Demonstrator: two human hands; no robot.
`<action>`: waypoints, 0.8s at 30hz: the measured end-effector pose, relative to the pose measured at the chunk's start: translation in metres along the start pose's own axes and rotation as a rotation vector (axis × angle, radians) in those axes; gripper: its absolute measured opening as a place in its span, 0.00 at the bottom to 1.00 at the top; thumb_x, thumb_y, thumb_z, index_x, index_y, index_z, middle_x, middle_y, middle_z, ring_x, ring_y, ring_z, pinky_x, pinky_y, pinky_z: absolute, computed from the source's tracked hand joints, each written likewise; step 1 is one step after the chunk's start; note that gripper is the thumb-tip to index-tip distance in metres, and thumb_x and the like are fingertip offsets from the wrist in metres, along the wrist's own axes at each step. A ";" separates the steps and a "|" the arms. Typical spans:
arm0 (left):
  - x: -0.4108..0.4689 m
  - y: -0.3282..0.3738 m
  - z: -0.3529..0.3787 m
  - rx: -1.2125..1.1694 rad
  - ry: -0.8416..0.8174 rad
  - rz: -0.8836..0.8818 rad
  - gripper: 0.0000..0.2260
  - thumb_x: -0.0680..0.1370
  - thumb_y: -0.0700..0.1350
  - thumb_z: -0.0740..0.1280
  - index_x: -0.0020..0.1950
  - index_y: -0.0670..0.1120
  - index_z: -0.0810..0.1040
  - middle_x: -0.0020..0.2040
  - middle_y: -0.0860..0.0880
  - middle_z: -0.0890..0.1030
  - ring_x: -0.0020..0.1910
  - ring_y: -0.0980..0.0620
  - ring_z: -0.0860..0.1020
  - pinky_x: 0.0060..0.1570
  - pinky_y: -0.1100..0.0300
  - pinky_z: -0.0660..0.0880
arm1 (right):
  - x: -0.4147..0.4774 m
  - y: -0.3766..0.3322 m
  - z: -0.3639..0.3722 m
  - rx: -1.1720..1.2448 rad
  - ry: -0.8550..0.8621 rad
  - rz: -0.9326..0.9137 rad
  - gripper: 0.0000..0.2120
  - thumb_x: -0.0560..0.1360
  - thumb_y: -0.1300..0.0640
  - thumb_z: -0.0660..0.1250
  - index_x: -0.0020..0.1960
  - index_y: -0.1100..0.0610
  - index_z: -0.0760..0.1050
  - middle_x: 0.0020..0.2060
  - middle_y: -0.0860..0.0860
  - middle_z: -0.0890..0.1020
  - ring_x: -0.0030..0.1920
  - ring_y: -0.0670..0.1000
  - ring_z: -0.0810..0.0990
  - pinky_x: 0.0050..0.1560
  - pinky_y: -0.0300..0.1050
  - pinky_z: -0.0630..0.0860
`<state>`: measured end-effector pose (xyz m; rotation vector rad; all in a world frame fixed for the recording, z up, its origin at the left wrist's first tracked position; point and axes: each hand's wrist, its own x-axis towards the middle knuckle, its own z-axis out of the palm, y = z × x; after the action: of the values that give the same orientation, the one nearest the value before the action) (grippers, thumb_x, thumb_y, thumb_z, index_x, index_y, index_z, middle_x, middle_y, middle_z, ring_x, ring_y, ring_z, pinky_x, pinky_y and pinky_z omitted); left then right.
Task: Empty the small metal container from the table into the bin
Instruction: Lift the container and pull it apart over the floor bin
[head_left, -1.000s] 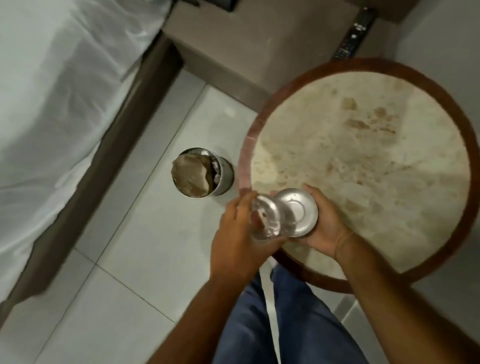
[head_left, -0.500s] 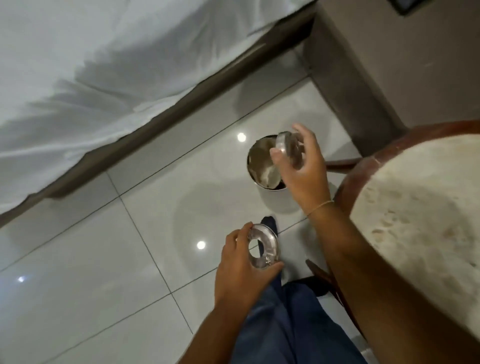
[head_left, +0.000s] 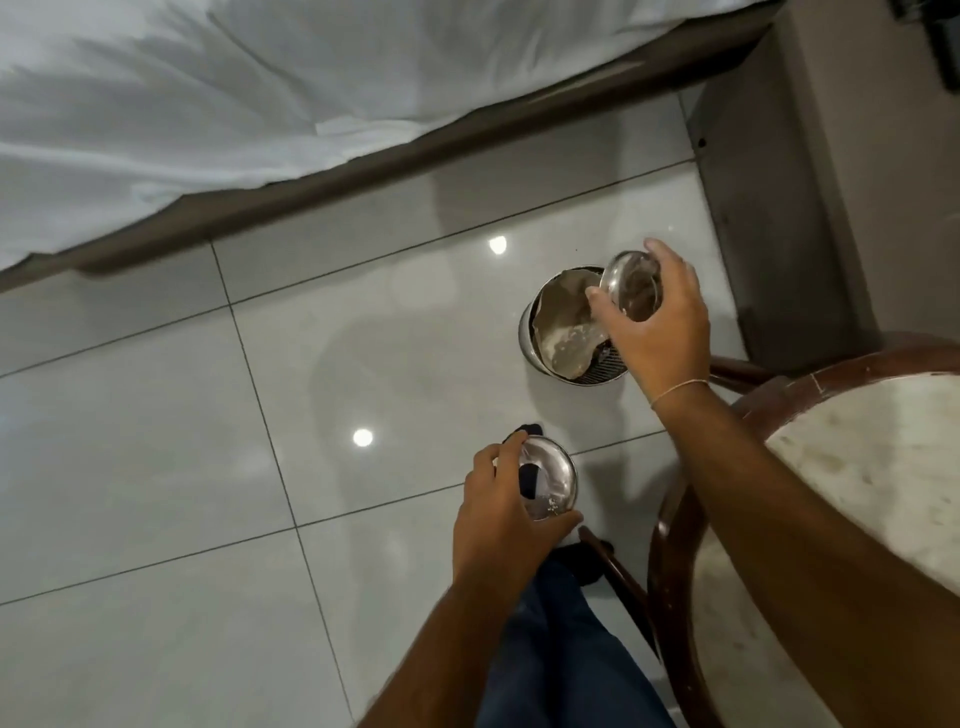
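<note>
The right hand (head_left: 662, 332) still grips the small metal container (head_left: 631, 286), tilted over the bin (head_left: 566, 327) as half a second ago. The left hand's (head_left: 501, 514) fingers keep holding the ring-shaped lid (head_left: 550, 486), little moved.

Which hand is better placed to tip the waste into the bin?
The right hand. It holds the small round metal container tilted over the open steel bin on the floor. The left hand holds the shiny metal lid ring away from the bin.
</note>
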<state>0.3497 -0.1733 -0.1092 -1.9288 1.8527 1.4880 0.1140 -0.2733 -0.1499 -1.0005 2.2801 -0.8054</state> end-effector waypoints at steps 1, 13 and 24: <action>0.002 0.000 0.001 -0.008 0.005 -0.007 0.48 0.67 0.62 0.82 0.81 0.61 0.60 0.76 0.56 0.68 0.73 0.52 0.69 0.66 0.54 0.77 | 0.001 -0.003 0.000 -0.019 0.026 -0.063 0.38 0.75 0.33 0.75 0.79 0.48 0.71 0.74 0.51 0.78 0.72 0.54 0.79 0.66 0.45 0.78; 0.026 0.010 -0.004 -0.086 0.034 -0.070 0.47 0.67 0.60 0.83 0.81 0.55 0.64 0.76 0.51 0.71 0.72 0.49 0.73 0.69 0.50 0.76 | 0.030 -0.013 0.042 -0.117 -0.115 0.052 0.42 0.75 0.38 0.78 0.83 0.47 0.66 0.77 0.52 0.76 0.75 0.58 0.76 0.66 0.52 0.82; 0.048 0.017 -0.016 -0.142 0.079 -0.085 0.47 0.66 0.59 0.84 0.80 0.55 0.66 0.73 0.50 0.71 0.69 0.49 0.75 0.68 0.45 0.78 | 0.001 -0.006 0.035 -0.184 -0.252 0.156 0.45 0.78 0.41 0.78 0.87 0.51 0.61 0.80 0.54 0.75 0.79 0.59 0.73 0.74 0.57 0.78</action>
<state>0.3352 -0.2227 -0.1231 -2.1300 1.7130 1.5785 0.1394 -0.2879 -0.1705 -0.9310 2.2065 -0.3869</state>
